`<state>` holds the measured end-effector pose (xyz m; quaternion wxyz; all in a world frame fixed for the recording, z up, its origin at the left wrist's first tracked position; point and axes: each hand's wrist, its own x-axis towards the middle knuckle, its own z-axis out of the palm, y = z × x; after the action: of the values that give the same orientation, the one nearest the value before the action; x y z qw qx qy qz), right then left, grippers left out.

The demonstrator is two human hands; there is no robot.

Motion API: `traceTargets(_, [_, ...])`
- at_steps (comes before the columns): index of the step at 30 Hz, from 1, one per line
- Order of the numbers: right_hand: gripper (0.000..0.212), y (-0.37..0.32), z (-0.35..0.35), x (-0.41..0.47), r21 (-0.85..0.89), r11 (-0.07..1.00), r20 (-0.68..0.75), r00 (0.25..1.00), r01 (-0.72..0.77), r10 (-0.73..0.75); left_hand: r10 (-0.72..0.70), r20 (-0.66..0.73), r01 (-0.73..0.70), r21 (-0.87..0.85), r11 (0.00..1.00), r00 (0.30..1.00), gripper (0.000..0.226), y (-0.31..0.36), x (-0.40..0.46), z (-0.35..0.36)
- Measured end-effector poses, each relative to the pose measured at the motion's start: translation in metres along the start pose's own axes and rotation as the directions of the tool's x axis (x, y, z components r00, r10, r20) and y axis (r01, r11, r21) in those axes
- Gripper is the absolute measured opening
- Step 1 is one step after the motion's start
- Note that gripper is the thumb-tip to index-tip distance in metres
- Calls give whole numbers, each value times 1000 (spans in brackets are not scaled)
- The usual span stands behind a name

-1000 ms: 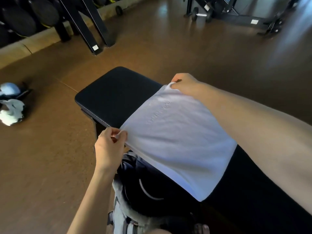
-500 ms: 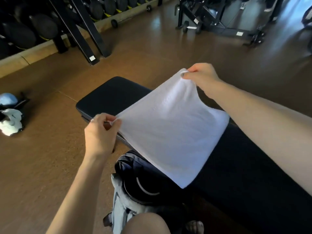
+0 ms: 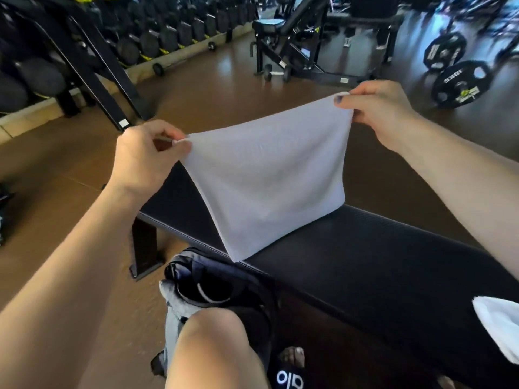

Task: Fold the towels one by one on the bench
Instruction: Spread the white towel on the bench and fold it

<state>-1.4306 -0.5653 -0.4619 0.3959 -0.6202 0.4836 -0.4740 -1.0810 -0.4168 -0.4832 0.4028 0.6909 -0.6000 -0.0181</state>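
The left hand (image 3: 146,158) pinched one upper corner of a white towel (image 3: 269,175) between thumb and curled fingers, and the right hand (image 3: 379,113) pinched the opposite upper corner the same way, so both hands were closed on the cloth. Held apart at those two corners, the top edge ran taut between them and the rest hung down freely; this looked like a way to let the towel's weight square it up before the next fold. The towel appeared already doubled, judging by its small, thick shape. Its lowest corner dangled just over the near edge of the black bench (image 3: 365,262), whether touching the pad or clear of it I could not tell. One towel was in the hands; a second white towel (image 3: 500,327) lay on the bench at the right border, partly cut off, so its folded state was unclear. That made two towels in view, and one bench. Below the bench edge sat one dark bag (image 3: 219,287) on the brown floor (image 3: 70,220), beside the person's knee. Further out stood a rack of dumbbells (image 3: 168,37) and two weight plates (image 3: 460,82).
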Motion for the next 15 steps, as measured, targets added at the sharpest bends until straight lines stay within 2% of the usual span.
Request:
traceTargets(10, [23, -8, -61, -28, -129, 989, -50, 995, 77, -84, 79, 7, -78, -93, 993, 997, 8, 48, 6, -1])
traceTargets(13, [26, -13, -70, -38, -234, 968, -6, 995, 96, -100, 76, 17, -73, -137, 988, 997, 8, 54, 10, -1])
traceTargets(15, [29, -17, -73, -42, -373, 917, 43, 990, 138, -132, 76, 28, -71, -144, 987, 997, 9, 58, 12, -1])
